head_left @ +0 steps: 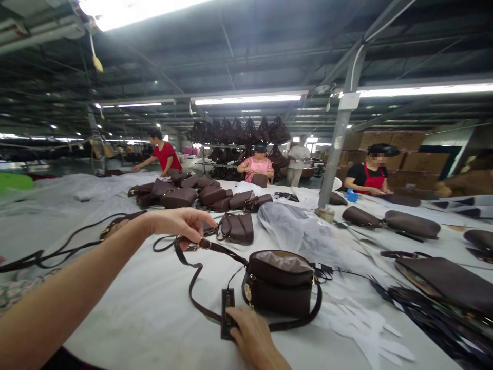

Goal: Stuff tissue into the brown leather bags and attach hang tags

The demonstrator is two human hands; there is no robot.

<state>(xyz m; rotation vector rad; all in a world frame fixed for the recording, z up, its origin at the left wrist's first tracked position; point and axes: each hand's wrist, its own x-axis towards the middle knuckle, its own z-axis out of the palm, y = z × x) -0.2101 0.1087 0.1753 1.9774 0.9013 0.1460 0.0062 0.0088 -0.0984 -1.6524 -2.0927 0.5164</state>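
A dark brown handbag [281, 285] stands on the white table, its top open and clear plastic showing inside. My left hand [185, 223] is raised at the bag's upper left, thumb and fingers closed on the brown strap [198, 264] near its buckle. The strap hangs in a loop and runs around the front of the bag. At the bag's lower left, my right hand [254, 334] has its thumb and fingers on a black hang tag [227, 313], which is tied to the bag by a thin cord.
Behind lies a heap of brown bags [179, 198], with one small bag [236, 227] nearer. Clear plastic [288, 226] is crumpled beyond the handbag. A metal post [339, 149] rises behind the table. More bags, black straps [423, 313] and white pieces [365, 329] lie right. Several people work farther back.
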